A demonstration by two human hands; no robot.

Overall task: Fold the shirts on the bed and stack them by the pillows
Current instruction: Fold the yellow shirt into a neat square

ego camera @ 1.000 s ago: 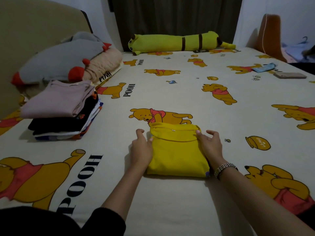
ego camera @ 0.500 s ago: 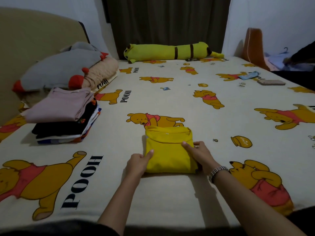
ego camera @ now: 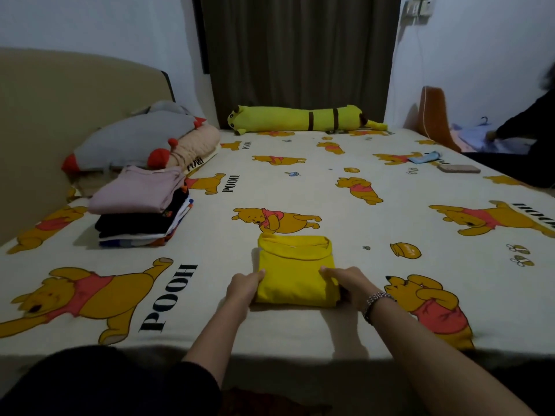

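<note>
A folded yellow shirt (ego camera: 295, 273) lies on the bed (ego camera: 330, 187) near its front edge, just below a printed bear, with its collar fold on the far side. The left hand (ego camera: 244, 288) grips the shirt's left edge, thumb on top and the other fingers tucked under the cloth. The right hand (ego camera: 345, 283) holds the right edge the same way: thumb and forefinger lie across the top of the fabric, and the remaining fingers curl down round the side. A bracelet (ego camera: 374, 303) sits on the right wrist. Well to the left, beside the headboard (ego camera: 60, 115), stands a stack (ego camera: 141, 211) of folded shirts, a pale pink one on top of black, white and blue ones. The stack touches the pillows (ego camera: 144, 142), a grey one with red tips over a beige one. A long yellow plush (ego camera: 303, 118) lies along the far edge of the bed under the curtain (ego camera: 300, 55). A phone (ego camera: 458, 169) rests near the right side.
</note>
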